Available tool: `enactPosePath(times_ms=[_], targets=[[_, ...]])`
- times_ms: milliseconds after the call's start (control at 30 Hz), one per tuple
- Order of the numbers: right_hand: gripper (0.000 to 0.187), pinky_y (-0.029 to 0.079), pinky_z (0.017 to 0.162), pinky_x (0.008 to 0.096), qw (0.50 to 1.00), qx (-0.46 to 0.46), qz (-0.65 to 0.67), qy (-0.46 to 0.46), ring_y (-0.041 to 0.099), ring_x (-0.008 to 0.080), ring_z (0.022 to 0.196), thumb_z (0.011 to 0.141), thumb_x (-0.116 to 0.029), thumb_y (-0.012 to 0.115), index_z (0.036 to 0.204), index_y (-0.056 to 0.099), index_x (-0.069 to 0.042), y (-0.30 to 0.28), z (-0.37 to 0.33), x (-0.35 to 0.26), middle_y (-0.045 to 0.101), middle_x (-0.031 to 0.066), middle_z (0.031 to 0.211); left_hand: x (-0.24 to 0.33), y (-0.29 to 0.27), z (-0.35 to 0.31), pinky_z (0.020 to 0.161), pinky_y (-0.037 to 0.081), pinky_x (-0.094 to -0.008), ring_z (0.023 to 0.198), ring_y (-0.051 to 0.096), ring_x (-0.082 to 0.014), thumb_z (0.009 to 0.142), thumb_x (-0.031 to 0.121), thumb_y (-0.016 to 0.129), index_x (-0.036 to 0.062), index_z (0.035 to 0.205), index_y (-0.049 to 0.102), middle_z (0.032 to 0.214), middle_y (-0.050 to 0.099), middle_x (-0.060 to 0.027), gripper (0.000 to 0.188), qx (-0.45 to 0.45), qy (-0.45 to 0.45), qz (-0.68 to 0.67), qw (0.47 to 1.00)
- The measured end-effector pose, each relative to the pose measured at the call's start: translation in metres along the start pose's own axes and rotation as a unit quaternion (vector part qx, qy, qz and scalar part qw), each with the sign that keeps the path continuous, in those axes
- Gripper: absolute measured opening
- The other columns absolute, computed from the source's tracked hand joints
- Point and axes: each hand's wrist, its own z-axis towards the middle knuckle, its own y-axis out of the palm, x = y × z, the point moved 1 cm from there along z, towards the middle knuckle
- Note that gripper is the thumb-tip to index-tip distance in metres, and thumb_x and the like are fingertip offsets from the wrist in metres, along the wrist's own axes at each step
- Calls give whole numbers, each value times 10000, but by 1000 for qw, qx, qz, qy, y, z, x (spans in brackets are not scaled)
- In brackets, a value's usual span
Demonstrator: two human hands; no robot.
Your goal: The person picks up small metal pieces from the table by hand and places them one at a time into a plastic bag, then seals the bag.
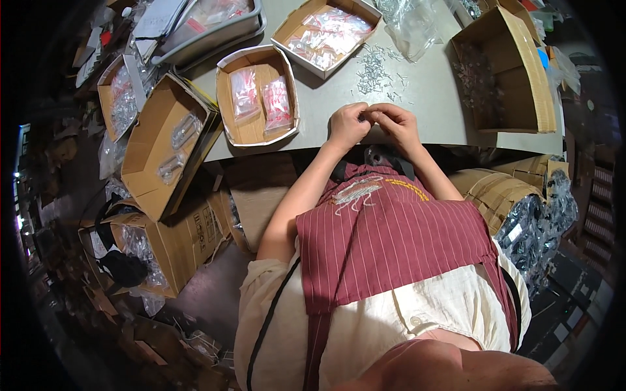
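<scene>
At the table's near edge my left hand (349,125) and my right hand (396,124) meet, fingertips touching. The fingers of both are closed in a pinch. Something small and dark shows by the left fingers, but I cannot make out what it is. Just beyond the hands, a loose pile of small metal screws (373,70) lies spread on the grey tabletop (430,98). To the left of my left hand stands a shallow cardboard tray (295,121) with clear, red-marked plastic bags (276,104) in it.
Farther back are a white-edged box (280,38) of small bags, a grey bin (257,29) and a clear plastic bag (411,29). An open carton (521,72) holding dark small parts stands at the right. More cartons (147,140) crowd the left, beyond the table edge.
</scene>
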Motion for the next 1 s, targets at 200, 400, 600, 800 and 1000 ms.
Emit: enactPosePath(times_ms=[200,400,600,800,1000], targets=[[222,401,563,200,989,13,-117,-89,514,19,659,973,-92,645,1158,732,-7,3,2,-5,719,-3,877,-4,3,1,642,521,-420,755,673,-346,756,141,670,60,828,672,790,679,-146,109,10,-11,-47,999],[226,405,554,203,975,1,-175,-136,532,27,645,974,-78,633,1164,731,-7,-4,-6,3,692,-11,828,-3,-1,1,601,483,-363,640,632,-286,805,124,679,29,814,656,741,652,-138,98,-19,6,13,1000],[197,450,604,225,979,138,-145,-41,552,48,649,954,-102,656,1116,743,-31,-47,-4,-7,650,-9,721,1,2,2,552,442,-340,557,578,-210,859,271,777,38,691,629,642,632,-75,323,-6,-11,-1,1000],[192,551,694,403,846,162,-496,-105,679,337,852,899,-116,656,1083,673,-68,-82,-4,6,669,131,999,3,1,3,537,427,-323,535,564,-174,871,264,771,42,668,618,616,625,-54,339,-3,-11,2,1000],[88,574,616,405,713,107,-674,-159,691,295,754,837,-63,607,924,618,-52,-76,9,16,649,130,913,7,1,4,552,440,-364,590,593,-253,861,298,768,40,685,590,653,608,-79,359,-15,-26,8,1000]])
